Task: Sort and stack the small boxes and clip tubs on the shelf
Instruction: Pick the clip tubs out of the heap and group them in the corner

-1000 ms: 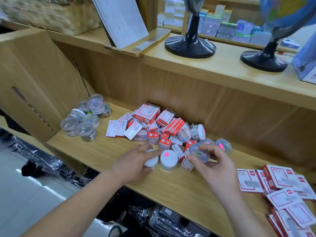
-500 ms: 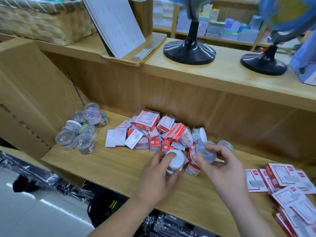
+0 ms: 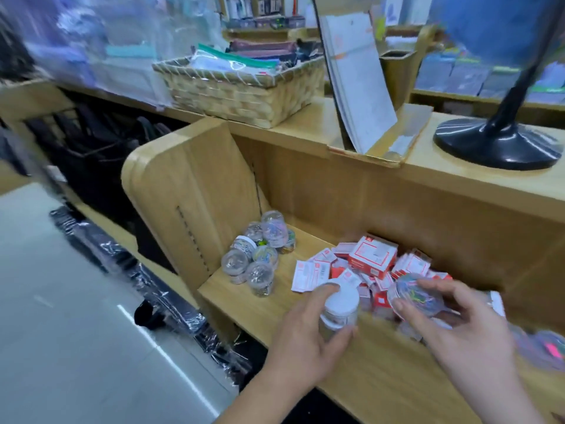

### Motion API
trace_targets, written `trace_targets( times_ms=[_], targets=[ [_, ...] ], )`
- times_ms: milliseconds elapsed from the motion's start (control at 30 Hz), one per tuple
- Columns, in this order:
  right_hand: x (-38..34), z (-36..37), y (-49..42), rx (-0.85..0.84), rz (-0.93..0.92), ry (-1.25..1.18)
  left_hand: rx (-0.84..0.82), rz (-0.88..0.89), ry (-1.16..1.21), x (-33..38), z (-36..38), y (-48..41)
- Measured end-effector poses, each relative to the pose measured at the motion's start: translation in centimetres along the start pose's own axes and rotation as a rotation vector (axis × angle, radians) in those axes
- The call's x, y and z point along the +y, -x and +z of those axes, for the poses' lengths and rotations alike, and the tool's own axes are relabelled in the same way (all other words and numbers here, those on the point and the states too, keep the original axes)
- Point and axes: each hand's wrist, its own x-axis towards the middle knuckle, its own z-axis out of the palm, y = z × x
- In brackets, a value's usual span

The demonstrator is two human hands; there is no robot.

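Observation:
My left hand grips a white-lidded clip tub, lifted a little above the wooden shelf. My right hand pinches a clear tub of coloured clips over the pile. Behind both hands lies a heap of small red-and-white boxes. A cluster of several clear clip tubs stands in the shelf's left corner, some stacked two high.
The shelf's wooden side panel rises left of the tub cluster. On the upper ledge stand a wicker basket, a propped paper pad and a black globe base. More clip tubs blur at the right edge.
The view has swung left. My left hand has lifted the white-lidded tub off the shelf and carried it left. My right hand still holds the coloured-clip tub.

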Motion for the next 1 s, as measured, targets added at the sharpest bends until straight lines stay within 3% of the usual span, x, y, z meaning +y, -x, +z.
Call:
trace_targets(
  times_ms=[133,267,600,767,867,1000],
  targets=[
    [-1.9,7.8,-2.6,-0.077,0.022,0.0,0.111,-0.097,-0.074,-4.8,-7.4,-3.9],
    [-4.2,15.0,-6.0,-0.091,-0.018,0.059,0.12,-0.126,-0.162,-9.8,-12.0,-7.0],
    [-0.3,24.0,-14.3,-0.101,0.161,0.536,0.01,-0.138,-0.247,-15.3,-12.6,-13.7],
    [1.4,25.7,-14.4,-0.151,0.196,0.472,-0.037,-0.095,-0.412,-15.3,-12.2,-14.8],
    [1.0,25.2,-13.6,-0.139,0.126,0.398,-0.066,-0.063,-0.55,-15.1,-12.9,-14.7],
    [-0.5,24.4,-12.2,-0.136,0.047,0.263,-0.068,-0.079,-0.568,-15.1,-13.5,-14.8]
  ],
)
